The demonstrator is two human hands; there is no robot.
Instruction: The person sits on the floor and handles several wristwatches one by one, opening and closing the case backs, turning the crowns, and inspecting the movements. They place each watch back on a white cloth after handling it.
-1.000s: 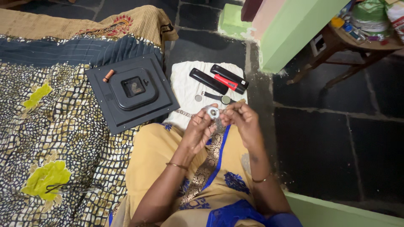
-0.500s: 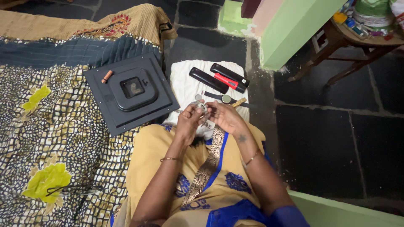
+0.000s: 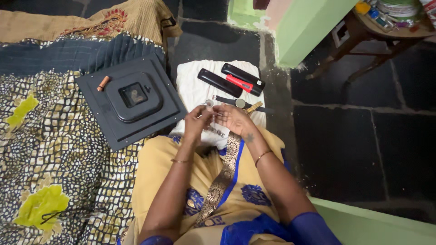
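Around the left hand (image 3: 196, 123) and right hand (image 3: 232, 119), the white cloth (image 3: 193, 84) lay bare on its near left part. 2 black cases (image 3: 229, 79) and a wristwatch (image 3: 240, 103) blocked its far side; the black clock back (image 3: 129, 102) crowded the left.

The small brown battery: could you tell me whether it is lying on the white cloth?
No, the small brown battery lies on the black clock back on the patterned quilt, well apart from the white cloth.

Both hands sit lower and closer to the lap than a second ago. The left hand (image 3: 196, 124) and right hand (image 3: 235, 119) now hold the small silver watch (image 3: 209, 104) nearer the white cloth (image 3: 193, 84).
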